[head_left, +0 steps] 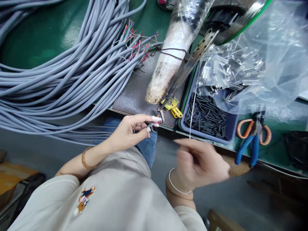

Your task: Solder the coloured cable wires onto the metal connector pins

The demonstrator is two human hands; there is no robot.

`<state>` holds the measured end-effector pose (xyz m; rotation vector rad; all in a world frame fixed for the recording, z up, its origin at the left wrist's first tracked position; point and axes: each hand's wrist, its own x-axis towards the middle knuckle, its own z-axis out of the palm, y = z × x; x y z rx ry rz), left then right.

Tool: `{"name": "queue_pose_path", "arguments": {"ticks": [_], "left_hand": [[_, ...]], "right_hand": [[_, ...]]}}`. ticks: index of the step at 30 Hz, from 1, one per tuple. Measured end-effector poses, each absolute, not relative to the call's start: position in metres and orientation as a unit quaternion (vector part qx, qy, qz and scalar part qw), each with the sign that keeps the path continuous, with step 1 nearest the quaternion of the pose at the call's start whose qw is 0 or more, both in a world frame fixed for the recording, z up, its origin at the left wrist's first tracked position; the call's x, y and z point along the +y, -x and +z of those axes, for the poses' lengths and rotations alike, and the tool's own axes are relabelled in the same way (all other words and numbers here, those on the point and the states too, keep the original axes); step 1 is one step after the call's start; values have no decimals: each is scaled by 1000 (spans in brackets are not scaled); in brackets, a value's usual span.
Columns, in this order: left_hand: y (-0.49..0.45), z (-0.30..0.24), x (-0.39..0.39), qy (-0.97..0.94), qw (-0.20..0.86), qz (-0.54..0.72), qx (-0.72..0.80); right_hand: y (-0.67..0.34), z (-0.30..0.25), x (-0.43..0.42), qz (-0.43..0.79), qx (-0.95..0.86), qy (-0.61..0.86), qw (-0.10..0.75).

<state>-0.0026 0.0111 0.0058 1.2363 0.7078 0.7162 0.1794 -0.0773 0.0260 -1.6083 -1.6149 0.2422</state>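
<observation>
My left hand (131, 130) is pinched shut on a small connector with coloured wires (160, 116), held at the table's near edge. My right hand (201, 162), smeared by motion, is closed on a thin silvery wire (192, 109) that runs up towards the blue tray. A big bundle of grey cables (60, 80) lies across the green table, its stripped coloured ends (139, 45) fanning out near the middle.
A blue tray (204, 133) holds several short black tubes. A clear plastic bag of metal parts (240, 64) lies over its far side. Blue and orange pliers (252, 138) lie to the right. A wrapped white cylinder (168, 64) and a yellow clamp (174, 109) sit on a dark plate (132, 93).
</observation>
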Motion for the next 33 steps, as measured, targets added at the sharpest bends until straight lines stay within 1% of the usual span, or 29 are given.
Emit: {"name": "queue_pose_path", "arguments": {"ticks": [3,5,12,14,16,17,18,21,25,28,31,33], "left_hand": [[4,3,6,-549,705,322,312],[5,1,4,-551,704,322,311],[12,3,-1,-490,785,289,246],[13,5,-2,-477,800,273,240],[12,5,-1,-453,816,261,247],[11,5,-1,-436,821,262,259],[10,3,1,-418,823,268,276],[9,-2,5,-376,819,292,321],[8,-7,9,-372,817,302,321],[7,-9,9,-380,811,306,321],[6,-10,8,-382,805,321,322],[5,-9,8,-379,803,330,322]], "right_hand": [[-168,31,-69,23,-715,618,326],[-162,29,-60,-6,-740,602,300],[-172,22,-57,-71,-743,571,342],[-189,23,-59,-107,-704,603,360],[-215,23,-56,-152,-621,667,382],[-229,23,-53,-154,-600,689,376],[-244,24,-50,-123,-607,700,356],[-280,24,-39,-71,-625,731,264],[-296,24,-27,-4,-625,753,203],[-294,26,-20,0,-607,770,196],[-287,29,-18,-32,-577,787,215],[-276,34,-22,-33,-553,797,240]]}}
